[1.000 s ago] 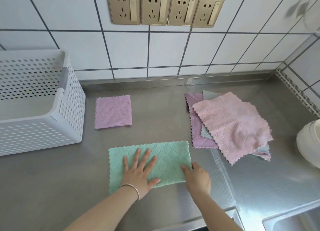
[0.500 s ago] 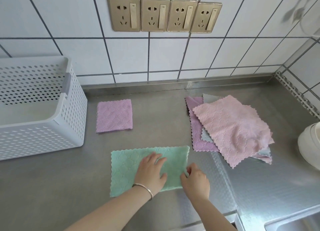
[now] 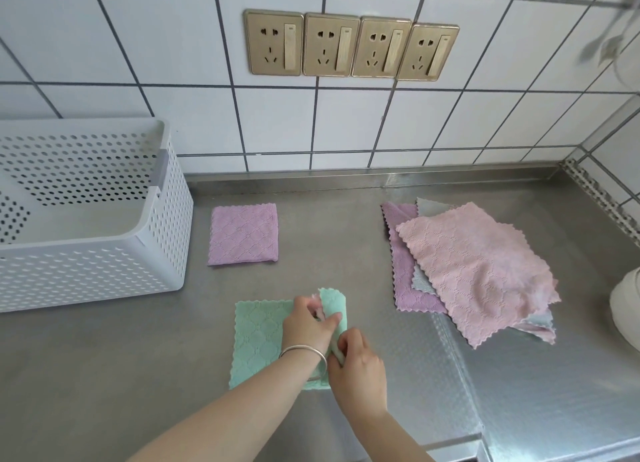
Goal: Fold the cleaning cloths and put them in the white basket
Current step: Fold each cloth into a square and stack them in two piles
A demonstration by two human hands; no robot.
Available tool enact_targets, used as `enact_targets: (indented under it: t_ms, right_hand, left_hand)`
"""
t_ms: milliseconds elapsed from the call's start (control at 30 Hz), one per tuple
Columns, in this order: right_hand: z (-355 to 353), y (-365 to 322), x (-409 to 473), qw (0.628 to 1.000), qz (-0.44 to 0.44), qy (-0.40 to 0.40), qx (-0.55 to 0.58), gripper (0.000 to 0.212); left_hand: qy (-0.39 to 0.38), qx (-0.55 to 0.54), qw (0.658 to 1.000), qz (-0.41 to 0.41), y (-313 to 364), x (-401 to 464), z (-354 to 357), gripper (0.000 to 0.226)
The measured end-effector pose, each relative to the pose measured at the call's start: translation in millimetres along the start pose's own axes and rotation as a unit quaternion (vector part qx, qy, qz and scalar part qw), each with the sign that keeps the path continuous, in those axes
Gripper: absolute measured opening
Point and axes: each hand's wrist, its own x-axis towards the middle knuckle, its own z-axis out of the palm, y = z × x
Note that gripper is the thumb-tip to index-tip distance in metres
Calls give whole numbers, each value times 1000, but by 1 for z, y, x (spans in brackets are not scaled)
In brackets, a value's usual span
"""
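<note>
**Steel counter, green cloth mid-fold**

Steel counter [image 3: 346,219] held the green cloth [image 3: 258,340] at lower centre. Left hand [image 3: 306,326] and right hand [image 3: 358,364] both pinched its lifted right edge. White basket [image 3: 166,240] sat left; folded purple cloth [image 3: 243,234] lay centre; unfolded pile [image 3: 478,271] lay right.

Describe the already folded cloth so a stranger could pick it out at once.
Start at the white basket on the left of the steel counter. Just to its right, apart from it, lies the folded purple cloth. It is a small neat square alone, unlike the loose pile farther right.
</note>
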Motion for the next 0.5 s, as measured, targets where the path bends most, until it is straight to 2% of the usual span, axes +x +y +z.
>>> enact_targets:
  t_ms: [100,167,233,300,333,400,500]
  right_hand:
    - [4,-7,-2,1000,-30,-3,-1,37]
    - [7,-10,-5,998,-67,4,-19,23]
    - [10,-12,-6,993,-110,16,-40,15]
    - [13,-12,-7,988,-146,25,-45,14]
    - [14,-12,-8,985,-168,28,-39,16]
    - [17,-9,-9,975,-217,31,-29,22]
    - [20,-7,-7,970,-235,10,-62,53]
  left_hand:
    - [-3,-27,998,-51,-4,2,-3,36]
    - [-2,-45,995,-85,-6,3,-5,34]
    - [16,-74,992,-104,-6,4,-9,28]
    - [45,-101,990,-89,-7,3,-14,14]
    - [60,-104,990,-71,-8,3,-19,7]
    - [89,-90,992,-26,-10,4,-29,18]
    - [114,-39,993,6,-18,12,-48,26]
